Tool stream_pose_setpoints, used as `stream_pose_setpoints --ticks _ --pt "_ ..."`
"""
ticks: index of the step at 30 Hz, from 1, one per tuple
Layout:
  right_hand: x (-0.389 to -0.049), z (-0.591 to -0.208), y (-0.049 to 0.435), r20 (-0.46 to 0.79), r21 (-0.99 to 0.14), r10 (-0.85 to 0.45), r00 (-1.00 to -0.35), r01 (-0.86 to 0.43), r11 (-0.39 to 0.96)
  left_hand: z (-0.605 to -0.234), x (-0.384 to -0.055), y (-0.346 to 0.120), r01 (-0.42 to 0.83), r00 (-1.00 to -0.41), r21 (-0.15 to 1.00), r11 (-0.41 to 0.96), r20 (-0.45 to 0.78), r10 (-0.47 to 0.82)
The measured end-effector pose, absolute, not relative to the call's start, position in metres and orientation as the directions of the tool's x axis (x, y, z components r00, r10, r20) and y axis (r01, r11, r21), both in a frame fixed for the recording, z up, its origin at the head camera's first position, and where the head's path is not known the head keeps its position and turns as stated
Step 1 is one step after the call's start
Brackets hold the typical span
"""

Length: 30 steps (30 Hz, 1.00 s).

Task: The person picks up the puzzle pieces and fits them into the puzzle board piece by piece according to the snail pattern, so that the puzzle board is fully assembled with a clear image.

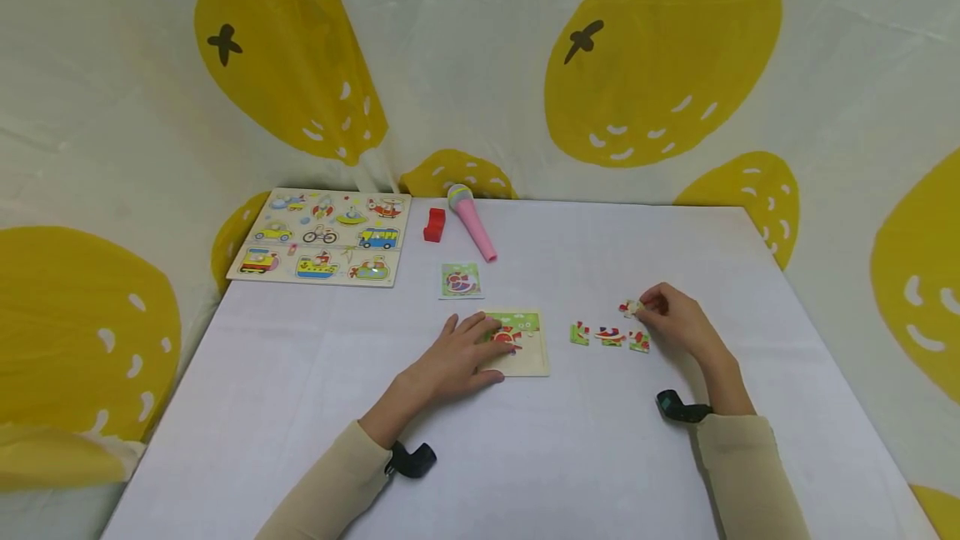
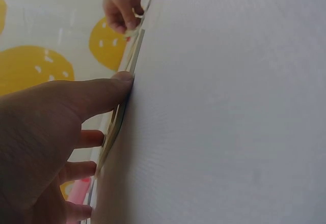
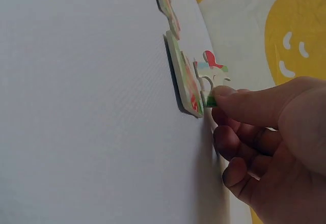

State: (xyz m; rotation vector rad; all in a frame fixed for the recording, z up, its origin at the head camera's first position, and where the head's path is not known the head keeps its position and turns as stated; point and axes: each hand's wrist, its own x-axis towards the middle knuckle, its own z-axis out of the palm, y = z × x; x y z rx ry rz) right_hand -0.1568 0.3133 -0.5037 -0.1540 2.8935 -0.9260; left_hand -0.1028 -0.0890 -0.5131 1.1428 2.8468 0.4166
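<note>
My left hand (image 1: 459, 358) lies with spread fingers over the left part of a small wooden puzzle board (image 1: 531, 363), which is partly filled with green and red pieces. In the left wrist view the thumb (image 2: 104, 95) rests at the board's edge (image 2: 118, 117). To the right, my right hand (image 1: 677, 319) pinches a jigsaw piece (image 3: 216, 74) between thumb and fingertips; the piece is pale with red and green parts. Just in front of that hand lie several loose puzzle pieces (image 1: 611, 337) in a row on the white table.
Behind the board lies a small picture card (image 1: 461, 281). Farther back are a pink toy microphone (image 1: 476, 227) and a red block (image 1: 434, 225). A large wooden vehicle puzzle (image 1: 318, 237) sits at the back left. Fruit-patterned cloth (image 1: 465, 65) hangs behind the table (image 1: 585, 457).
</note>
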Motion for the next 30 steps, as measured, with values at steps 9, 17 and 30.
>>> stream_pose_setpoints --ticks 9,17,30 --pt "-0.152 -0.489 0.301 0.006 -0.622 -0.118 -0.993 -0.096 0.777 -0.513 -0.103 -0.089 0.657 -0.736 0.258 0.708 0.017 0.677" --pt "-0.147 -0.476 0.273 0.012 -0.667 -0.142 -0.99 -0.114 0.736 -0.512 -0.104 -0.088 0.65 -0.738 0.269 0.711 0.003 0.674" --pt "-0.141 -0.483 0.216 0.015 -0.691 -0.279 -0.96 -0.212 0.691 -0.514 -0.102 -0.083 0.622 -0.761 0.276 0.732 -0.004 0.649"
